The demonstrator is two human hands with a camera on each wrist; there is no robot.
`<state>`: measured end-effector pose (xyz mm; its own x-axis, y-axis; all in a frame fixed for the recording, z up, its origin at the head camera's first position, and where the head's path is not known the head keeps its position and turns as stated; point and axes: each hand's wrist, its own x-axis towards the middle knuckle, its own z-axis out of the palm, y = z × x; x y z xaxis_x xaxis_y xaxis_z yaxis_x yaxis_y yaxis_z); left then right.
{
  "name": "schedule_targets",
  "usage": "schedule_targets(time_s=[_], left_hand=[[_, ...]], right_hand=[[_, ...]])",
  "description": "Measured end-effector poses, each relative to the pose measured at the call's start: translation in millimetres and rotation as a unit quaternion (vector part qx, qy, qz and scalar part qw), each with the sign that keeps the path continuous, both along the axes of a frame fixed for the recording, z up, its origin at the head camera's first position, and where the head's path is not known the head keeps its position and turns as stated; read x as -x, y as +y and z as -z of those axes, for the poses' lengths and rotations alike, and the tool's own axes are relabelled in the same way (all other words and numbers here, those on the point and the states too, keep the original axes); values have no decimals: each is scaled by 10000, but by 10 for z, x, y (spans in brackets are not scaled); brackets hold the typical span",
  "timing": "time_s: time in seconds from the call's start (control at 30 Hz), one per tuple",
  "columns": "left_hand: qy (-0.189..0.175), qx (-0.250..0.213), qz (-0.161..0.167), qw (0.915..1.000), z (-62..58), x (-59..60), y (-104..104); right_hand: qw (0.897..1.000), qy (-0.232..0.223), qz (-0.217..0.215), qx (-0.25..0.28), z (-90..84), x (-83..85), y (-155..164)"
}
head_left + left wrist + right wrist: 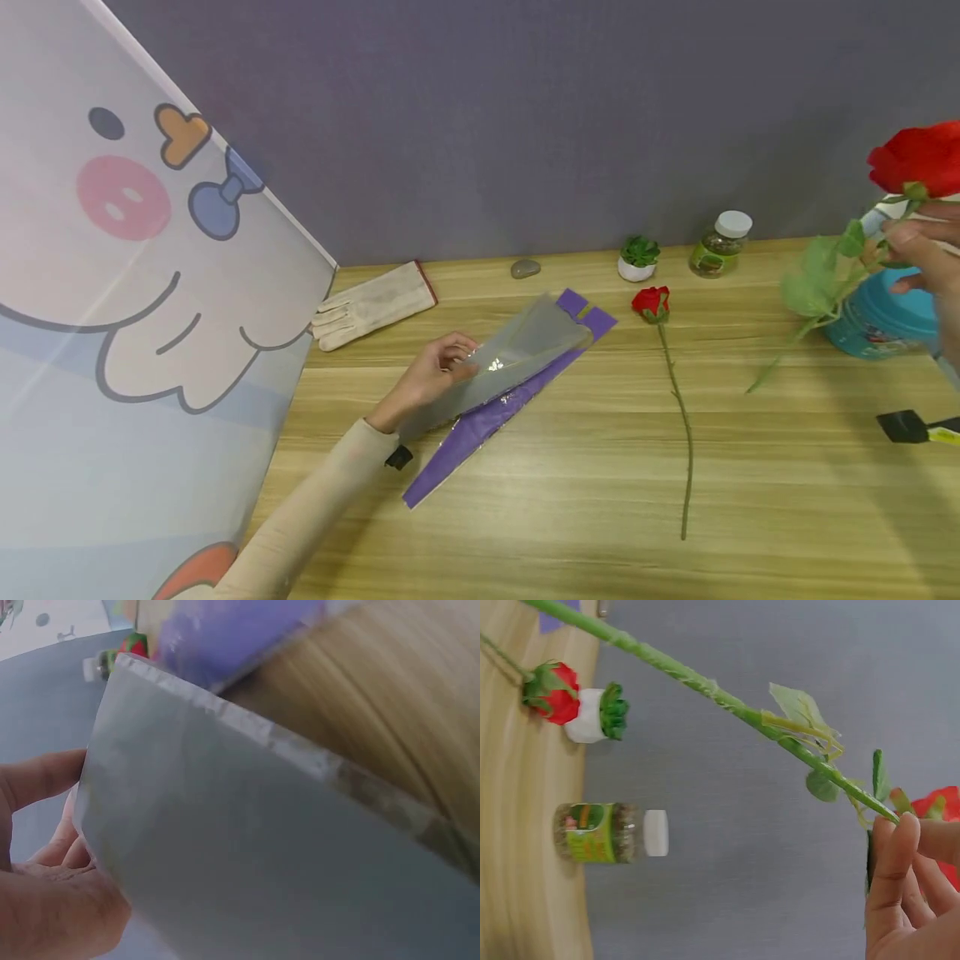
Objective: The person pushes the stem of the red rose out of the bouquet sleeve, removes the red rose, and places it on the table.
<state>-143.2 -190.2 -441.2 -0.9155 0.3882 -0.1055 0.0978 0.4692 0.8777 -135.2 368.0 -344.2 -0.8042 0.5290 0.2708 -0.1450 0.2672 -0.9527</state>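
Note:
My left hand [435, 375] pinches the edge of a translucent plastic flower sleeve [517, 346], lifted partly off a purple sleeve [476, 429] on the table. Close up in the left wrist view, the greyish sleeve [225, 825] leans against the thumb and fingers. At the right edge of the head view, my right hand [930, 246] pinches a red artificial rose [918, 158] just below its bloom. Its green stem [705, 688] slants down and left with leaves on it. Another red rose [651, 302] lies on the table, stem toward me.
Along the back stand a small potted succulent [637, 260] and a jar with a white lid [722, 243]. A grey stone [525, 268] and a white glove [375, 304] lie farther left. Under the held rose is a blue bucket [877, 321], with a black-ended item [903, 427] nearer me.

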Motion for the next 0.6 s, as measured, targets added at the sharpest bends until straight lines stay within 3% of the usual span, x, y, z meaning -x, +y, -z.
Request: schedule_targets(time_s=[0.17, 0.3, 0.47, 0.6], left_hand=[[265, 193, -22, 9995, 59, 79, -68], [237, 366, -92, 9990, 78, 121, -102], [194, 565, 1, 9982, 103, 156, -124], [292, 676, 109, 9972, 137, 176, -156]], right_hand=[[9980, 176, -551, -245, 116, -76, -32], [9907, -502, -1216, -346, 202, -154, -19], [9660, -1776, -1682, -835, 360, -185, -47], [9503, -2034, -2071, -1131, 554, -155, -82]])
